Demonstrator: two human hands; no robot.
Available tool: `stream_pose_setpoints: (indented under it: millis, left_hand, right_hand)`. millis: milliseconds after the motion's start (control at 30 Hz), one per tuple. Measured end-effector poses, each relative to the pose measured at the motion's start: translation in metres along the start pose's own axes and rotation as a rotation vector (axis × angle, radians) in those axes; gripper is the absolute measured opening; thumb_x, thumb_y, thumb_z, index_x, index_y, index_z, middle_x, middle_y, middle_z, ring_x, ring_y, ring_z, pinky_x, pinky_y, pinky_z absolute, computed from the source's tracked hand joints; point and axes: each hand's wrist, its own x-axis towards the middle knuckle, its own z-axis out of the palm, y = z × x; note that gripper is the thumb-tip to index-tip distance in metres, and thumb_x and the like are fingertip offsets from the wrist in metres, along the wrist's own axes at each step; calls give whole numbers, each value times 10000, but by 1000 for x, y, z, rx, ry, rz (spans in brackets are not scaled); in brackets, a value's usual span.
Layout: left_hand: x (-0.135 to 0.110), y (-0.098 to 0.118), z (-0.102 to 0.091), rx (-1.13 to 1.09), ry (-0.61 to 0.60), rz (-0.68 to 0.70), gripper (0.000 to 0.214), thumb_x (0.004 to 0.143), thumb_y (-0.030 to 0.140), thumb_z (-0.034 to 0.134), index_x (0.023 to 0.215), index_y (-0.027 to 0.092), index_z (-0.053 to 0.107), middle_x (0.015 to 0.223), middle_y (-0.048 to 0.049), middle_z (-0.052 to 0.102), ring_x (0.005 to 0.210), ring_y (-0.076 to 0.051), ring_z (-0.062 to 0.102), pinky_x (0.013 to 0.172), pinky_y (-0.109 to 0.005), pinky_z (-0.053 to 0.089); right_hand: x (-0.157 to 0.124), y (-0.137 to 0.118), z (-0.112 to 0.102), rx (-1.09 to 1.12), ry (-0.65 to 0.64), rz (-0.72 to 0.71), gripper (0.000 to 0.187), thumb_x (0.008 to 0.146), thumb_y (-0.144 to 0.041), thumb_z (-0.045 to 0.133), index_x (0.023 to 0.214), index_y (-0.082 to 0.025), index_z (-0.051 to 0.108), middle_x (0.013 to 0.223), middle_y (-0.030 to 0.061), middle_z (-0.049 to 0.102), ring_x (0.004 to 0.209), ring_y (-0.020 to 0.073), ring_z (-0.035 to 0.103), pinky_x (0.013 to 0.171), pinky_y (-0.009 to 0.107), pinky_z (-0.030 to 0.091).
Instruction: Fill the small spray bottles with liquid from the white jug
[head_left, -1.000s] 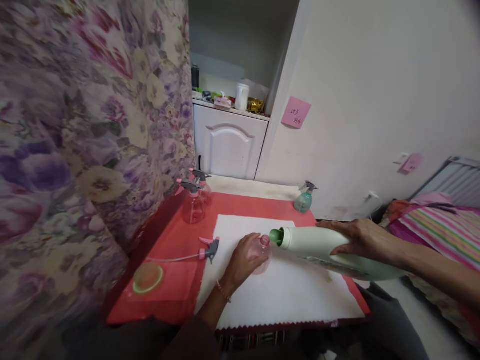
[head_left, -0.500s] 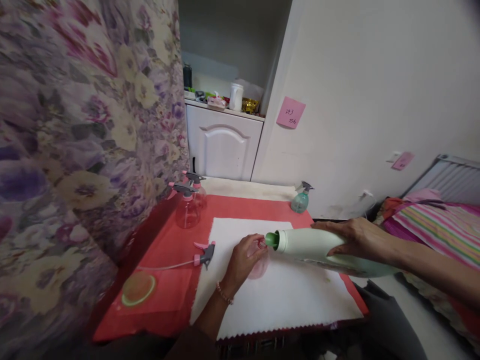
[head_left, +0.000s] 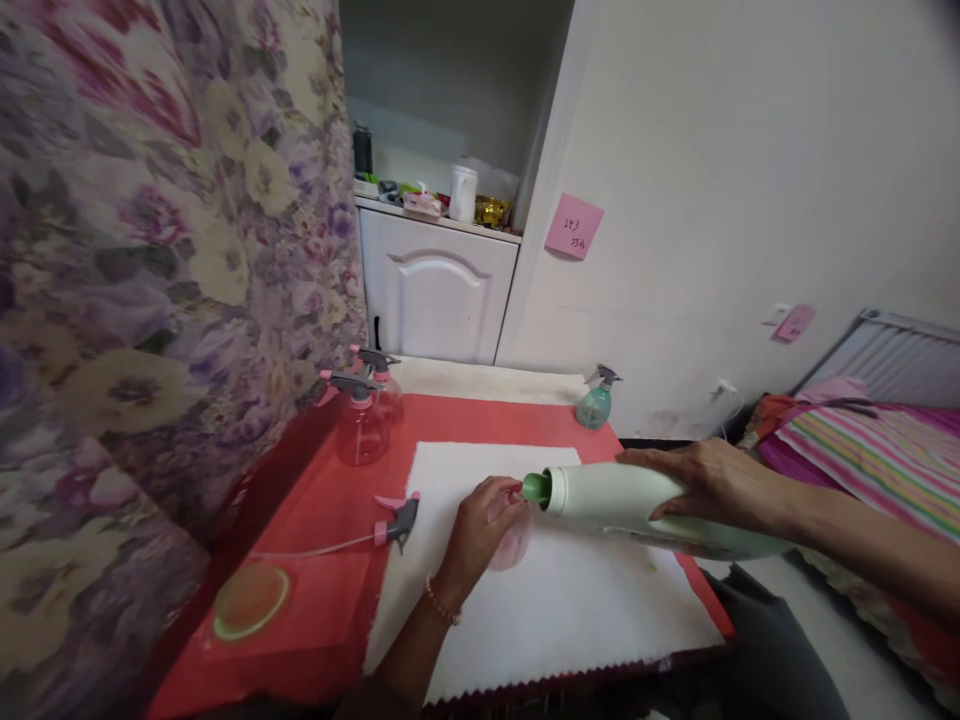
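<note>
My left hand, with a beaded bracelet on its wrist, is closed around the neck of a clear pink spray bottle standing on the white cloth. From the right, my right hand grips a large pale green detergent bottle lying nearly level in the air. Its green spout is at the mouth of the pink bottle. Whether liquid flows, I cannot make out. A grey and pink trigger spray head with its thin tube lies left of my left hand.
Two pink spray bottles with heads on stand at the back left of the red tabletop. A teal spray bottle is at the back right. A round green-rimmed lid lies front left. Floral curtain borders the left side.
The view has shifted slightly, moving the scene a little left. Both hands keep their grips, and the spout stays at the pink bottle's mouth.
</note>
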Motion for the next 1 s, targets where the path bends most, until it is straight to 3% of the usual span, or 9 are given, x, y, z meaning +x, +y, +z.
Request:
stream_pose_setpoints:
  millis: [367,1000]
  left_hand:
    - [-1,-2,-1,-3,-14,-14,199,832,311,648,1012,228,666,1034,-49,703,1002,-217,649,919,-336,493]
    - [-2,-1,-1,1,-11,-4,185,849,335,628,995,231,671,1024,-38,693,1000,-209,641,907,-324,479]
  right_hand:
    - [4,-4,-10,32,-53,-14,571,843,-315,671,1388,-284,507,968,35,796,712,216,747,576,253,497]
    - [2,-2,-10,-15,-41,-12,533,850,-335,662,1365,-284,533,814,11,790,595,180,716,529,233,455]
